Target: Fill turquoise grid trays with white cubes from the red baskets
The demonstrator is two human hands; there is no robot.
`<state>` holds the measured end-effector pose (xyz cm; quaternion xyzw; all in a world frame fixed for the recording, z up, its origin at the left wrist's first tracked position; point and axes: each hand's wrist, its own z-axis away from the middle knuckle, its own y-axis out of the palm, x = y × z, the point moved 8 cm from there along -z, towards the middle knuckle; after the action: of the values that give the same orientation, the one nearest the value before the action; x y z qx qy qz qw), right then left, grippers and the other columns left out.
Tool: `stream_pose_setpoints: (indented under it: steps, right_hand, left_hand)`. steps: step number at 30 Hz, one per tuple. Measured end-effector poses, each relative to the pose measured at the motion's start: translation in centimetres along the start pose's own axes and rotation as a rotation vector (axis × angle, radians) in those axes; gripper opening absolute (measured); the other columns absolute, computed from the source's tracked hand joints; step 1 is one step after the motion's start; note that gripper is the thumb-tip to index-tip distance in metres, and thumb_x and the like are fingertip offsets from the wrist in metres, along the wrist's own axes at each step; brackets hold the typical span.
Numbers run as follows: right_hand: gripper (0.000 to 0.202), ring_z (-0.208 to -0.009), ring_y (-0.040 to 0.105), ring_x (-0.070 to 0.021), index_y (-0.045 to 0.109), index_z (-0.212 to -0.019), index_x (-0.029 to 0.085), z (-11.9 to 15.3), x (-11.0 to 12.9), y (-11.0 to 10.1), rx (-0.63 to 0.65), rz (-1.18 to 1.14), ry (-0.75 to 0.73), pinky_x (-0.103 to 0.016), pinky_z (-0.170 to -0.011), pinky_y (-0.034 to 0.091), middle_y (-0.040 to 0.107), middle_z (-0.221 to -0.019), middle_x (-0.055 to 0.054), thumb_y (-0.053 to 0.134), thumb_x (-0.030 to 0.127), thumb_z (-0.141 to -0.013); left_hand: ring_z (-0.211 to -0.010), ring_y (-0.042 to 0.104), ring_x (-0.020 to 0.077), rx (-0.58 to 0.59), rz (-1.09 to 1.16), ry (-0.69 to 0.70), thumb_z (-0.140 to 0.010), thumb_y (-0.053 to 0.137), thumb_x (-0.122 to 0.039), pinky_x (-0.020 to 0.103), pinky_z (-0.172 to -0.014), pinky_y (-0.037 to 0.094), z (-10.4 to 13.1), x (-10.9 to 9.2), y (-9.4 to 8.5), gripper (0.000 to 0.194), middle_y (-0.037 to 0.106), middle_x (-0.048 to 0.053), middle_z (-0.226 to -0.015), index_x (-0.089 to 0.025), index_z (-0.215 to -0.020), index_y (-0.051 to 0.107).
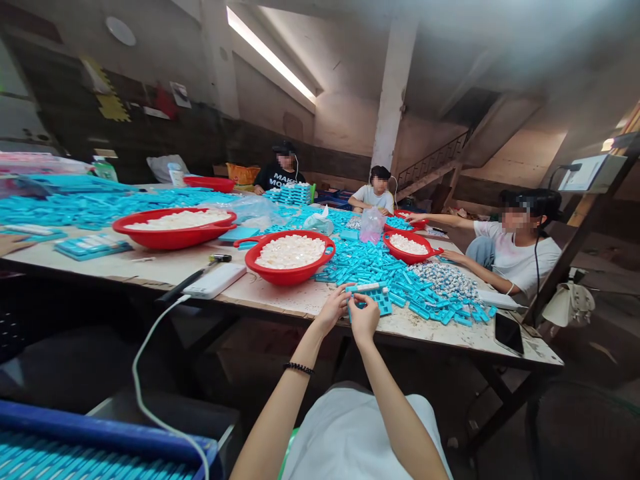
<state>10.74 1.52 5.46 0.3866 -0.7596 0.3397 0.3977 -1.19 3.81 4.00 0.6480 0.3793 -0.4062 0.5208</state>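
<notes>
A light-blue plastic frame (384, 302) with square openings is tilted over the table's front edge, a white piece (369, 287) lying along its top. My left hand (334, 309) grips the frame's left end, fingers closed at its upper corner. My right hand (365, 321) is in front of the frame, thumb and forefinger pinched together close to the left fingertips. Whatever is between those right fingers is hidden. Just behind the hands spreads a heap of loose blue plastic pieces (365, 263). Left of them stands a red basin (289, 275) full of white pieces.
More red basins stand at left (173, 240) and right (411, 259). A white power bank (215, 281) with a cable lies left, a phone (509, 333) right. Small white-and-blue parts (445, 281) are piled beside a co-worker (525, 247). A blue crate (100, 427) is at lower left.
</notes>
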Motion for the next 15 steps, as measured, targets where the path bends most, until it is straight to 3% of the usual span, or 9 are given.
stream_pose_setpoints:
  steps: [7, 15]
  right_hand:
    - [0.020, -0.093, 0.064, -0.0289, 0.076, -0.093, 0.020, 1.5, 0.6, -0.2, -0.095, 0.036, -0.093, -0.041, -0.089, 0.046, 0.075, -0.092, -0.010, 0.061, 0.031, -0.087]
    - [0.020, -0.084, 0.065, -0.0264, 0.077, -0.093, 0.019, 1.0, 0.2, 0.1, -0.036, -0.002, -0.041, -0.037, -0.082, 0.048, 0.075, -0.092, -0.009, 0.062, 0.030, -0.085]
  left_hand:
    - [-0.066, 0.063, 0.0144, 0.010, 0.034, 0.007, -0.076, 0.075, -0.036, 0.021, -0.060, 0.045, -0.1, -0.1, 0.0, 0.061, 0.064, 0.000, -0.071, -0.016, -0.131, 0.059]
    - [-0.062, 0.060, 0.0111, -0.020, 0.021, 0.001, -0.072, 0.077, -0.034, 0.020, -0.058, 0.044, -0.3, 0.2, -0.3, 0.059, 0.063, -0.002, -0.073, -0.017, -0.126, 0.060]
